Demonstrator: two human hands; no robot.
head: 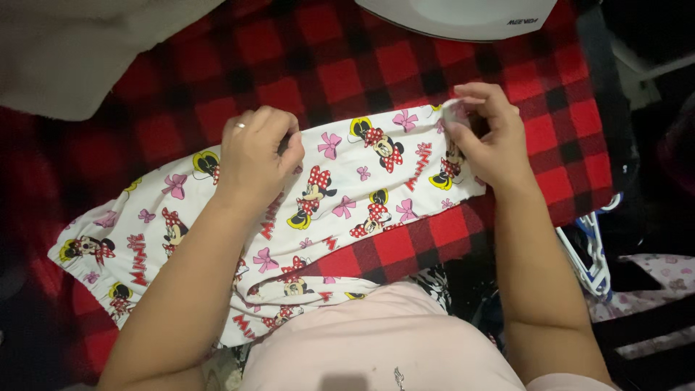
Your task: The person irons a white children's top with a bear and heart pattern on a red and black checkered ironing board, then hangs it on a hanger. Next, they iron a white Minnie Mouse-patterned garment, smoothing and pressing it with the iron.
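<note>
A white child's garment (362, 181) printed with cartoon mice and pink bows lies stretched across a red and black checked cloth (347, 72). My left hand (259, 152), with a ring on one finger, pinches the garment's upper edge near its middle. Over at the garment's right end, my right hand (489, 134) grips the hem with the fingers curled on the fabric. The garment's lower part hangs toward my body and is partly hidden by my left forearm.
A white iron (463, 18) rests at the top edge on the checked cloth. A beige cloth (79, 51) lies at the top left. White plastic hangers (590, 250) and a pale flowered fabric (662, 271) sit at the right, below the board's edge.
</note>
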